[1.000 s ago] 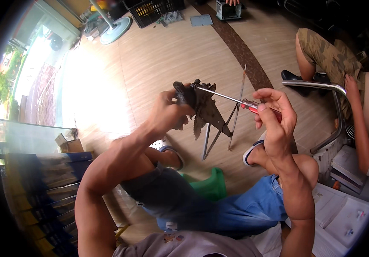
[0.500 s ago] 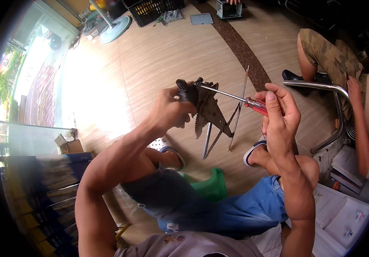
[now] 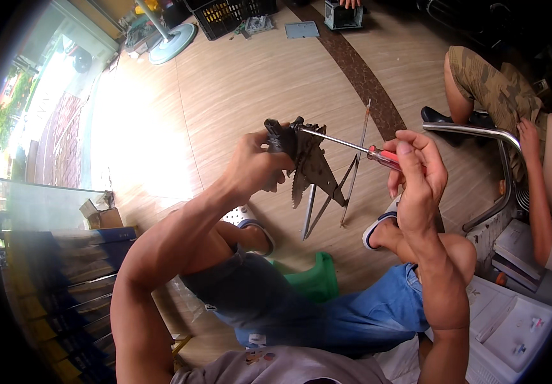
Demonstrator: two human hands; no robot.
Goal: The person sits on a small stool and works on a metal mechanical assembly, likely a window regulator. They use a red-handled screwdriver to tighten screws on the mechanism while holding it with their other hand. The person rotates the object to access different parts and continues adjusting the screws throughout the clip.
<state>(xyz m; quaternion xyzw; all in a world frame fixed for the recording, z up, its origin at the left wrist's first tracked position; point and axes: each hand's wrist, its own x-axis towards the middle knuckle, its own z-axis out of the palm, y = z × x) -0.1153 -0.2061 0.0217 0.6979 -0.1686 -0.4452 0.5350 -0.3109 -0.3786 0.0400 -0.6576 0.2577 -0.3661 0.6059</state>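
My left hand (image 3: 258, 165) is closed around the black motor housing (image 3: 280, 137) of what looks like a car window regulator. Its metal plate (image 3: 316, 168), with a toothed edge, and long thin arms (image 3: 351, 185) hang down from the housing, above the floor. In my right hand (image 3: 422, 176) is a screwdriver (image 3: 386, 157) with a clear red handle, pinched between thumb and fingers. The steel shaft reaches left, and its tip meets the black housing near the top. What the tip sits in is too small to make out.
A green plastic object (image 3: 317, 278) lies between my feet. At the right, a person in patterned shorts (image 3: 493, 80) sits behind a bent metal tube (image 3: 480, 127). A black crate (image 3: 224, 18), a flat grey plate (image 3: 301, 29) and a metal box (image 3: 344, 16) stand farther off.
The fingers of my right hand have shifted slightly around the screwdriver handle, which looks a little turned. The regulator and my left hand stay nearly in place.
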